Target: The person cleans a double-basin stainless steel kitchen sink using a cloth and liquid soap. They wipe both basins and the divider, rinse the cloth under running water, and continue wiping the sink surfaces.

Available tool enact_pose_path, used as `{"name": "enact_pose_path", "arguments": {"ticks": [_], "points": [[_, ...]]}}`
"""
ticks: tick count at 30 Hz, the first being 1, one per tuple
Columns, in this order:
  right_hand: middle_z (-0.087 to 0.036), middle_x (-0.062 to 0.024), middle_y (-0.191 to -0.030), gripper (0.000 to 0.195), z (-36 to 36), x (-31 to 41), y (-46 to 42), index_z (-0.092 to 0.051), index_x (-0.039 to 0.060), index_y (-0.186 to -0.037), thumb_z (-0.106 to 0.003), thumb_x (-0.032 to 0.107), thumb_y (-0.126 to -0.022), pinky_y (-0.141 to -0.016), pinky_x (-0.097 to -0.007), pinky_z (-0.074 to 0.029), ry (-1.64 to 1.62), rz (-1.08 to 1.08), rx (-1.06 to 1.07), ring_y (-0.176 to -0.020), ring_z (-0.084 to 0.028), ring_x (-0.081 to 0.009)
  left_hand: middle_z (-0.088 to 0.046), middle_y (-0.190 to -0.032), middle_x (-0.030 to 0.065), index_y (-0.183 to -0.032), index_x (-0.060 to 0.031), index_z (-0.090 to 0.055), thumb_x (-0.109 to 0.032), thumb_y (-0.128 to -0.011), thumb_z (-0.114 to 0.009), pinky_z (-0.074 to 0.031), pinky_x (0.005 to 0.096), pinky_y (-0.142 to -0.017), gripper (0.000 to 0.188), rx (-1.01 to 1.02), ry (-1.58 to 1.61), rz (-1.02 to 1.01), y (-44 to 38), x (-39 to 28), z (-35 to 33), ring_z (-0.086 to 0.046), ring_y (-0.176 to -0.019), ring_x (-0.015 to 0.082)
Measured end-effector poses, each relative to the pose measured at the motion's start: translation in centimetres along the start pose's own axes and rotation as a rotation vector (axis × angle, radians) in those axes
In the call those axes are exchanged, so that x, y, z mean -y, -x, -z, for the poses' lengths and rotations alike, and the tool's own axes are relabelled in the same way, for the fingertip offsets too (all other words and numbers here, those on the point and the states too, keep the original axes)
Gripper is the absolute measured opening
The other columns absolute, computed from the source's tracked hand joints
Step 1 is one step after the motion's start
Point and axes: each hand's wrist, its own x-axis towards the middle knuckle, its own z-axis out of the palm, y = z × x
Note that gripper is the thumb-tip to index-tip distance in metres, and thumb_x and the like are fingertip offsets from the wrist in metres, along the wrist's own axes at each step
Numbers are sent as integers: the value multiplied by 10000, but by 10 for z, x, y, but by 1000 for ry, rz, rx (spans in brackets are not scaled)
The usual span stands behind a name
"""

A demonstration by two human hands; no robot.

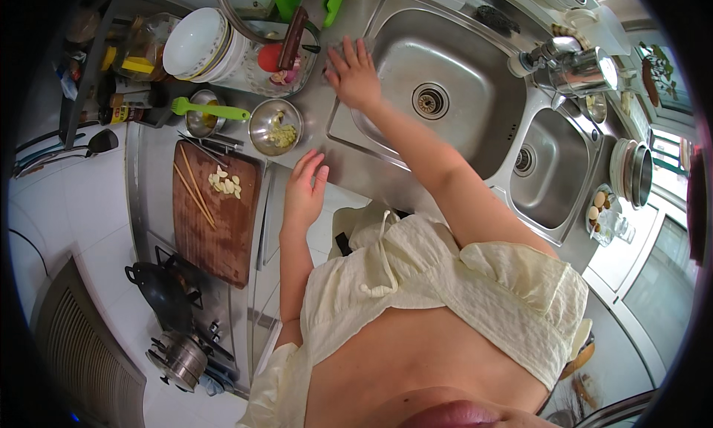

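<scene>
My right hand lies flat, fingers spread, on a greyish cloth at the left rim of the large steel sink. The cloth is mostly hidden under the palm and fingers. Held low over the counter's front edge, my left hand has its fingers apart and nothing in it. Just above it stands a steel bowl with chopped pale-yellow bits inside. A wooden cutting board to the left carries sliced garlic and a pair of chopsticks.
Stacked bowls stand beside a glass dish with a brown-handled knife above it. A green brush lies across a small bowl. A black wok and steel pot are at lower left; a faucet juts over the sink.
</scene>
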Motion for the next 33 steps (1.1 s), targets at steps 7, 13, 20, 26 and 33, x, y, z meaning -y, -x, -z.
{"name": "enact_pose_path", "arguments": {"ticks": [7, 13, 20, 26, 33], "points": [[-239, -136, -1452, 493, -18, -53, -77, -437, 191, -1314, -412, 431, -884, -1071, -487, -201, 102, -3, -111, -1345, -175, -361, -480, -1280, 129, -1160, -36, -542, -279, -913, -498, -441, 351, -879, 349, 19, 23, 17, -10, -7, 6, -481, -1138, 302], [-238, -122, -1455, 472, -21, -79, -97, -430, 166, -1316, -402, 395, -905, -1073, -460, -215, 44, -52, -171, -1346, -197, -321, -482, -1281, 117, -1160, -46, -545, -273, -910, -501, -449, 346, -870, 341, 27, 36, 17, -14, -2, 0, -483, -1134, 302], [-313, -61, -1430, 440, 21, -174, -88, -414, 155, -1319, -437, 173, -880, -1068, -414, -261, 268, 182, -87, -1322, -288, -214, -495, -1265, 120, -1149, -40, -550, -265, -914, -491, -410, 352, -919, 331, 86, 27, 67, -17, -1, -2, -482, -1143, 303], [-308, -31, -1432, 466, 61, -212, -66, -391, 166, -1331, -438, 116, -870, -1073, -375, -267, 496, 204, 25, -1321, -287, -196, -510, -1243, 133, -1147, -30, -548, -266, -915, -488, -389, 351, -943, 336, 89, -37, -32, -26, -6, -11, -489, -1140, 306], [-290, -42, -1441, 460, 90, -236, -25, -396, 161, -1330, -414, 112, -873, -1075, -372, -256, 530, 31, 22, -1333, -261, -203, -511, -1242, 133, -1145, -27, -550, -257, -917, -490, -379, 348, -955, 329, 109, -9, -37, -21, -14, -14, -489, -1140, 301]]}}
